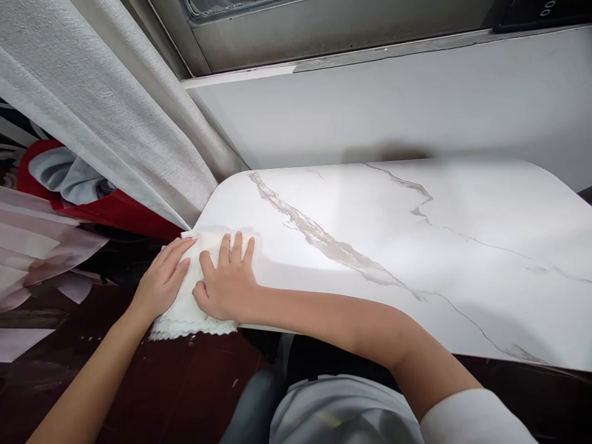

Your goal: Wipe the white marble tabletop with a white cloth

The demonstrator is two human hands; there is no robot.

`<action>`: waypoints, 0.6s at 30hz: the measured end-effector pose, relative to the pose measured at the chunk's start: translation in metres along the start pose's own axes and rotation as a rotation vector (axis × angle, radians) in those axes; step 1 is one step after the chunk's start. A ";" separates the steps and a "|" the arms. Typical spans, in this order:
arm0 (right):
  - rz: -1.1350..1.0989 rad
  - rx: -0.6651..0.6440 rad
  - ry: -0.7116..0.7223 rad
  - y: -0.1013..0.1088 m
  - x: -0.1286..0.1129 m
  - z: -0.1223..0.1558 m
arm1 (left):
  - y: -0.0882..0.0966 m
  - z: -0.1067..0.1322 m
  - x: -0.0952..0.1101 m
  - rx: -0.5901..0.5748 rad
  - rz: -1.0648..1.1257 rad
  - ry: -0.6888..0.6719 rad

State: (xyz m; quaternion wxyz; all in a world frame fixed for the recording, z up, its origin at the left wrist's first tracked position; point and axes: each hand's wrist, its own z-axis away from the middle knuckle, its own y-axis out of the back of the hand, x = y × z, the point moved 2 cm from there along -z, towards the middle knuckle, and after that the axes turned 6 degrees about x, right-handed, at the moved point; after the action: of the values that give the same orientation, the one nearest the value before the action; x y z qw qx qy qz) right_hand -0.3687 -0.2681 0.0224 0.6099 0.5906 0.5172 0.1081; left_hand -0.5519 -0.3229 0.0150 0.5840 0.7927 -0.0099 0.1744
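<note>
A white cloth point(185, 317) with a wavy edge lies over the near left corner of a white marble-patterned table point(416, 246), hanging partly off the edge. My left hand point(164, 277) rests flat on the cloth's left side, fingers stretched out. My right hand point(226, 277) presses flat on the cloth beside it, fingers spread and pointing away from me.
A grey curtain point(106, 117) hangs at the left, reaching down to the table's corner. Behind it sit a red item point(115, 209) and pale sheer fabric point(32, 253). A white wall and a window sill point(370, 58) run behind the table. The floor below is dark red-brown.
</note>
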 end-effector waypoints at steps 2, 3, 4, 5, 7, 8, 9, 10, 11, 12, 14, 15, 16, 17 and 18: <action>-0.008 0.039 -0.021 0.000 0.003 -0.005 | 0.000 -0.003 0.009 0.021 -0.078 -0.007; -0.002 0.070 -0.024 -0.001 0.006 -0.008 | 0.000 -0.005 0.014 0.051 -0.131 -0.008; 0.011 0.105 -0.021 -0.002 0.009 -0.010 | -0.001 -0.008 0.020 0.088 -0.180 -0.011; 0.030 0.143 -0.012 -0.003 0.012 -0.013 | -0.002 -0.012 0.026 0.122 -0.217 -0.017; 0.074 0.217 0.000 -0.005 0.022 -0.021 | -0.006 -0.022 0.037 0.161 -0.244 -0.039; 0.095 0.242 0.000 -0.006 0.028 -0.026 | -0.009 -0.029 0.042 0.166 -0.244 -0.050; 0.111 0.255 -0.009 -0.005 0.035 -0.031 | -0.012 -0.038 0.046 0.167 -0.240 -0.055; 0.121 0.260 -0.025 -0.005 0.042 -0.038 | -0.015 -0.047 0.048 0.169 -0.238 -0.049; 0.128 0.258 -0.042 -0.004 0.049 -0.044 | -0.018 -0.057 0.050 0.166 -0.237 -0.030; 0.134 0.250 -0.055 -0.002 0.056 -0.051 | -0.020 -0.067 0.051 0.154 -0.236 0.001; 0.147 0.235 -0.063 0.001 0.067 -0.065 | -0.024 -0.089 0.051 0.080 -0.231 0.063; 0.155 0.232 -0.064 0.002 0.072 -0.072 | -0.026 -0.100 0.051 0.029 -0.229 0.088; 0.162 0.233 -0.068 0.003 0.077 -0.078 | -0.029 -0.110 0.051 -0.014 -0.222 0.100; 0.168 0.237 -0.080 0.005 0.081 -0.084 | -0.032 -0.120 0.051 -0.039 -0.201 0.096; 0.174 0.243 -0.097 0.005 0.085 -0.090 | -0.035 -0.128 0.051 -0.042 -0.171 0.083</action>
State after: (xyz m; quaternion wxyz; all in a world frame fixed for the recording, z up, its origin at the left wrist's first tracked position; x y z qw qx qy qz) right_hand -0.3966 -0.1487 0.0049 0.5464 0.7072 0.4433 0.0685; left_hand -0.5300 -0.1827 0.0304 0.6131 0.7703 0.0785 0.1566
